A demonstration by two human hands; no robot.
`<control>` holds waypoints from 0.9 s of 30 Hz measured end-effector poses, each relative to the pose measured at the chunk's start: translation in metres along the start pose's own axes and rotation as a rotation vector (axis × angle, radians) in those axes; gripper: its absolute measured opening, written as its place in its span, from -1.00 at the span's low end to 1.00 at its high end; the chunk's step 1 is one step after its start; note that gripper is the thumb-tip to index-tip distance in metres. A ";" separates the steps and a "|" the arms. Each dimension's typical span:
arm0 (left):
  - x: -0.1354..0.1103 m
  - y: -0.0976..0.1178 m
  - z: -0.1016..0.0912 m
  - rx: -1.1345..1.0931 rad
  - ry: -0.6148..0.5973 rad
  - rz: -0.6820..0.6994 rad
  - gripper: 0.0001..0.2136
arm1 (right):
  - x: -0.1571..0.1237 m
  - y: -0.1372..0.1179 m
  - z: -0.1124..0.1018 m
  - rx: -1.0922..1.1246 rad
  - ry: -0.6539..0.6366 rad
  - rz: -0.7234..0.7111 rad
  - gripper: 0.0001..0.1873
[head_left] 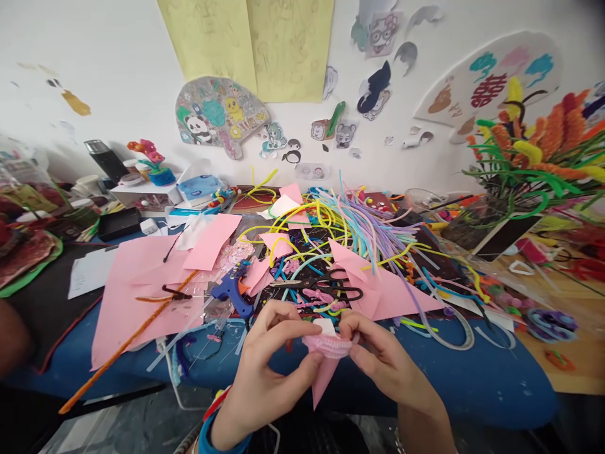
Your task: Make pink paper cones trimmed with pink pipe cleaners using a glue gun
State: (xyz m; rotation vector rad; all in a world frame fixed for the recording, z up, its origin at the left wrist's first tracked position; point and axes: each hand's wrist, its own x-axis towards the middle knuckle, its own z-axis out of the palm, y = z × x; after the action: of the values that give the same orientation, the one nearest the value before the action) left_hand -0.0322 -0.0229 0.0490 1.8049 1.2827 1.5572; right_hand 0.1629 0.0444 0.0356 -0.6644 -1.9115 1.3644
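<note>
Near the table's front edge, a small pointed pink paper cone (325, 381) hangs tip down between my hands. Around its upper part runs a band of pale pink pipe cleaner (326, 345), and a white piece (324, 325) shows above it. Thumb and forefinger of my left hand (276, 366) pinch the band's left end. At the right end, the fingertips of my right hand (385, 359) close on the same band. Just beyond lie black-handled scissors (326, 287) and a blue glue gun (234, 290).
Pink paper sheets (151, 277) cover the left of the blue table edge (454, 378). Pastel pipe cleaners (368, 217) pile up at the back. An orange stem (127, 343) sticks out over the front edge. A vase (477, 221) of pipe-cleaner flowers stands right. Someone's arm (14, 340) shows far left.
</note>
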 end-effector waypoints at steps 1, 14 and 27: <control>0.000 0.000 0.000 0.006 0.004 0.007 -0.73 | 0.000 0.000 0.000 0.000 -0.004 -0.001 -0.91; 0.003 -0.007 -0.001 -0.083 -0.007 -0.051 -0.83 | -0.001 0.003 0.000 0.003 -0.014 -0.004 -0.93; 0.006 -0.020 -0.013 -0.411 -0.214 -0.281 -0.90 | 0.000 0.015 0.002 0.255 -0.071 0.093 -0.80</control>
State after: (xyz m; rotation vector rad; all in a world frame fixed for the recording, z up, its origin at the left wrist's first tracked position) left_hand -0.0516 -0.0114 0.0396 1.4204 0.9800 1.3165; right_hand 0.1621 0.0479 0.0205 -0.5908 -1.7380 1.6759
